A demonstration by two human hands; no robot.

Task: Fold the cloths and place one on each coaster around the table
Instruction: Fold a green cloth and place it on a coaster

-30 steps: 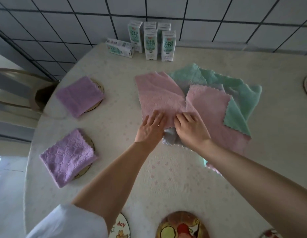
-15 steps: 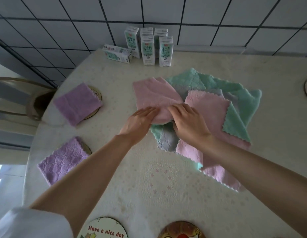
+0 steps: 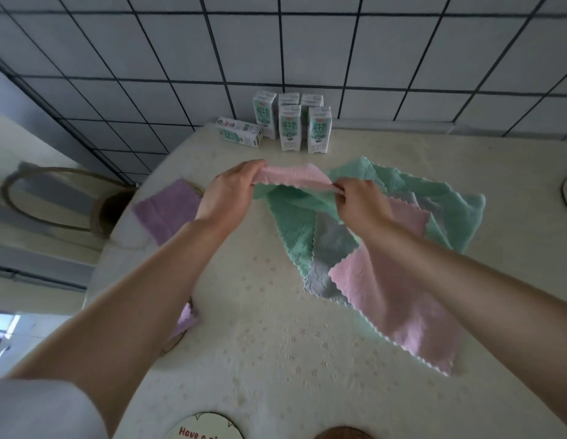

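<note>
Now the pink cloth is being pinched by the left hand and right hand above the cloth pile. Seemingly soft and light, it is being judged best held by its corners.

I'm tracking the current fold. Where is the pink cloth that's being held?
Head view: the pink cloth is held stretched between the left hand and right hand, over the green cloth at mid-table, in front of the milk cartons.
</note>
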